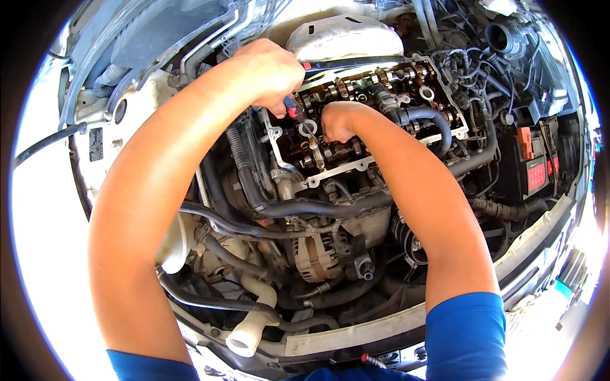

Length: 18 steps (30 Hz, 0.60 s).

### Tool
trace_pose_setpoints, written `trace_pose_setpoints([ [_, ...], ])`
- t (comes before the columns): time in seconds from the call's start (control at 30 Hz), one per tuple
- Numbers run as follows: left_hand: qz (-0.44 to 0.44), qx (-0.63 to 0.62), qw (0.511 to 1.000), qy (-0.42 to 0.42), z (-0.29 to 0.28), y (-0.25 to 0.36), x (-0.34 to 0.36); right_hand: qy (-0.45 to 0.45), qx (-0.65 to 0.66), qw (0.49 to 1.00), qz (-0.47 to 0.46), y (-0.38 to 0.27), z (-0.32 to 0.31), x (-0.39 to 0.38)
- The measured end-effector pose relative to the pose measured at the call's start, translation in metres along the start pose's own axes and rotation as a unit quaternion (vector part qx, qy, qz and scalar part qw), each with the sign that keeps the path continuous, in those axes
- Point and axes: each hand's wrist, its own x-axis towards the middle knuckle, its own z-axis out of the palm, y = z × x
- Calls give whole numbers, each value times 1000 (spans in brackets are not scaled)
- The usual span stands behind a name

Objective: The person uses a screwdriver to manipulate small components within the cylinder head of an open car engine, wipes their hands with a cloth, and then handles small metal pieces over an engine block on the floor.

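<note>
- The left hand (270, 73), upper centre of the frame, has its grip closed around a blue-and-red-handled tool (293, 108), slanting over the open, pale-rimmed metal engine head (356, 166).
- The right hand (341, 122), just right of the tool, curls inside the engine head; I cannot tell whether its grip pinches anything.
- A domed silver metal shield (346, 41) sits top centre.

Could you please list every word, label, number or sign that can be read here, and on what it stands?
Dark plate at left: fine rows of print, too small to read.
Red label on the battery at right: pale marks, too small to read.
I can quote no text with certainty.
</note>
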Motion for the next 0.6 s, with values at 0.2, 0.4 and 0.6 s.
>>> trace_pose_setpoints([
  [0.2,10,37,999,-5,-3,8,7,-9,3,1000,11,0,2,3],
  [0.4,-1,58,998,-27,-13,8,21,8,-13,1000,-15,1,3,5],
  [0.6,-8,30,999,-14,0,11,16,5,-49,998,-49,9,7,15],
])
